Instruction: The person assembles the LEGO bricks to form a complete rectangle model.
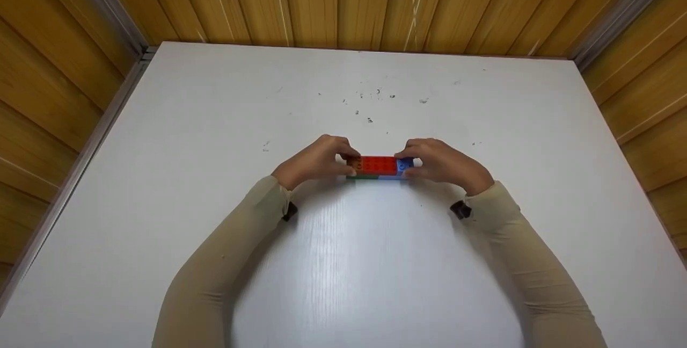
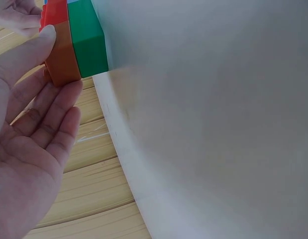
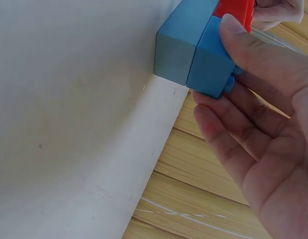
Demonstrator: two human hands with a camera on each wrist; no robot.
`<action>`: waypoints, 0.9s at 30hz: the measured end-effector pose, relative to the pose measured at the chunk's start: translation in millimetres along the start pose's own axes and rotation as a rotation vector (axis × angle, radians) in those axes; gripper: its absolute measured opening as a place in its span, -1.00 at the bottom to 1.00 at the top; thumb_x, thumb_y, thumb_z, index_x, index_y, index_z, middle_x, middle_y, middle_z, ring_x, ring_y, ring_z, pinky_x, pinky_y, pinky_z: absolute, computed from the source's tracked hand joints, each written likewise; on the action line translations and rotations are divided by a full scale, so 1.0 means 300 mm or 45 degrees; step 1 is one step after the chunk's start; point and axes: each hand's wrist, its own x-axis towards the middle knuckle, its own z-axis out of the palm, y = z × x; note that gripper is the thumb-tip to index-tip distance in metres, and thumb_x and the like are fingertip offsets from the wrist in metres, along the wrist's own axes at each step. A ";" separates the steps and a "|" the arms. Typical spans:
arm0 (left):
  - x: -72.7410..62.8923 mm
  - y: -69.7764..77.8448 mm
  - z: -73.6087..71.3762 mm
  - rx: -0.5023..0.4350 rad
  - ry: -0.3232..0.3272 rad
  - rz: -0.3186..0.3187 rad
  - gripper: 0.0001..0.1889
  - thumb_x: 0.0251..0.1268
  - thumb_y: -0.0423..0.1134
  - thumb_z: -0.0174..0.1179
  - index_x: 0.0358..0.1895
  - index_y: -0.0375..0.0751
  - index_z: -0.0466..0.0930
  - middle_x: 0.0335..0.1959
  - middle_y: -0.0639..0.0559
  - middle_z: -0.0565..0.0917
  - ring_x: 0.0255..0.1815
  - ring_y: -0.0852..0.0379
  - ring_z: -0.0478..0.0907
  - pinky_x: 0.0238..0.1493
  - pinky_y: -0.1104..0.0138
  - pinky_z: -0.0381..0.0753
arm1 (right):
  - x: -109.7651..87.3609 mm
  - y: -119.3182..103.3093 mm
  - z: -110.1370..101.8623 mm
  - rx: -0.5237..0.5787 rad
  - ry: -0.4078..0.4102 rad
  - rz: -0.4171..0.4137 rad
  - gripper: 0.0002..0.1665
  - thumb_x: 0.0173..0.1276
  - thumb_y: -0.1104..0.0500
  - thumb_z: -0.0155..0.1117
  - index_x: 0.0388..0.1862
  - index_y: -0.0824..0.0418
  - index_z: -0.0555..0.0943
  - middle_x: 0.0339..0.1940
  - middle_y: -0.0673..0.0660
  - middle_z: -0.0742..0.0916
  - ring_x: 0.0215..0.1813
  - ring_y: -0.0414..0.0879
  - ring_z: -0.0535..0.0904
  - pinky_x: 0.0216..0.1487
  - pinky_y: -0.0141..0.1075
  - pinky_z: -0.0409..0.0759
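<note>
A two-layer row of toy building bricks sits on the table between both hands. Its top layer has an orange brick (image 2: pixel 64 57) at the left, a red brick (image 1: pixel 380 165) in the middle and a blue brick (image 3: pixel 209 64) at the right. Beneath them lie a green brick (image 2: pixel 89 42) and a lighter blue brick (image 3: pixel 174 56). My left hand (image 1: pixel 321 161) pinches the orange end between thumb and fingers. At the opposite end, my right hand (image 1: pixel 441 161) grips the blue top brick the same way, its thumb on the near side.
The white table (image 1: pixel 343 262) carries small dark scuff marks (image 1: pixel 370 120) beyond the bricks. Wood-look panels (image 1: pixel 354 4) stand behind it and along both sides. A small black object (image 1: pixel 460 209) sits at the right cuff, another (image 1: pixel 290 211) at the left.
</note>
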 end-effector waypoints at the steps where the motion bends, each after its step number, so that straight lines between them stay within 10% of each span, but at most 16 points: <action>1: 0.000 0.000 0.000 0.000 0.000 0.000 -0.68 0.13 -0.31 0.37 -0.01 -0.26 0.70 -0.23 -0.07 0.67 -0.10 0.07 0.61 -0.03 0.33 0.61 | 0.001 0.001 0.001 0.010 0.002 0.000 -0.51 0.16 0.24 0.44 0.10 0.28 0.64 -0.16 0.16 0.69 -0.13 -0.01 0.58 -0.01 -0.13 0.60; 27: -0.007 0.011 0.004 0.024 0.019 -0.040 -0.68 0.16 -0.33 0.34 0.02 -0.24 0.69 -0.20 -0.05 0.67 -0.11 0.09 0.57 0.02 0.29 0.59 | 0.003 0.024 0.005 0.144 -0.019 0.049 -0.47 0.18 0.20 0.43 0.16 0.26 0.60 -0.04 0.17 0.70 -0.01 0.00 0.59 0.11 -0.09 0.58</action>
